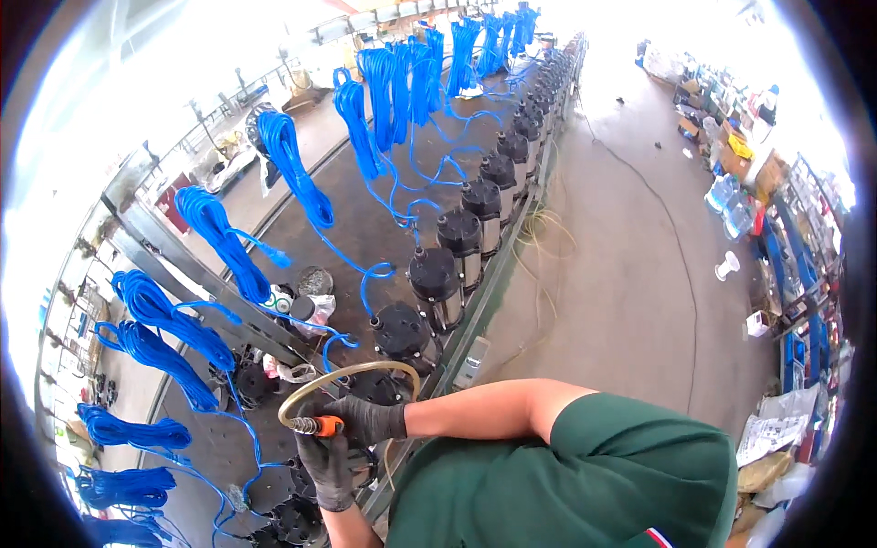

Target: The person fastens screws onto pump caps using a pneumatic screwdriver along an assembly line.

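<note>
Both my hands wear dark grey gloves and meet close together over the row of pumps at the bench edge. My right hand (370,420) is closed around an air tool with an orange end (328,426); most of its body is hidden by the gloves. A metal fitting joins it to a yellowish air hose (352,369), which loops up over my right wrist. Just below, my left hand (325,470) has its fingers bent in against the tool; what they grip is hidden. A black-topped pump (399,331) stands just beyond my hands, and another pump (364,468) is partly covered beside them.
Several steel-bodied pumps (433,272) line the long dark bench (301,245) into the distance. Coiled blue cables (221,239) hang along its left side, their leads crossing the bench. Right of it, a thin hose (676,233) lies on the floor; cluttered shelves (793,274) stand beyond.
</note>
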Demonstrator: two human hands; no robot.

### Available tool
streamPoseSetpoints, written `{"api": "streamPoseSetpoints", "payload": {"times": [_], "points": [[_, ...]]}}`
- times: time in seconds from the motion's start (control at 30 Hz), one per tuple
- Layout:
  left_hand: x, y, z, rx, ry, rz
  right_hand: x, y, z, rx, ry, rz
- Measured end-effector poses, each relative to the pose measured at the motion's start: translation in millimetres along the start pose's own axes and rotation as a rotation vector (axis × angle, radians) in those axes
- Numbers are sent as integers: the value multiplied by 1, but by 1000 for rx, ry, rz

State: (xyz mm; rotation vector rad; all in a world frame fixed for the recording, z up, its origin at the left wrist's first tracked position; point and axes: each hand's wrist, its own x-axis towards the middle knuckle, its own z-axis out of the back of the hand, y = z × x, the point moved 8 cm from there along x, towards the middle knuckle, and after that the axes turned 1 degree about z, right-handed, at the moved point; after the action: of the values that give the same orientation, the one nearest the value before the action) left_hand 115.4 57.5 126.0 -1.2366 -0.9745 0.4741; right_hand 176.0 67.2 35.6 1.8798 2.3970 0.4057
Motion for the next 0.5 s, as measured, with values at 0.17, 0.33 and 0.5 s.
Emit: {"api": "streamPoseSetpoints", "payload": {"times": [0.17,0.33,0.5], "points": [[-5,22,15,147,-73,168,3,-18,-9,125,61,-199],[-2,12,4,-32,-258,-43,8,-15,13,80,64,-113],[-43,113,36,-366,-428,108,0,12,16,-894,48,126]]}}
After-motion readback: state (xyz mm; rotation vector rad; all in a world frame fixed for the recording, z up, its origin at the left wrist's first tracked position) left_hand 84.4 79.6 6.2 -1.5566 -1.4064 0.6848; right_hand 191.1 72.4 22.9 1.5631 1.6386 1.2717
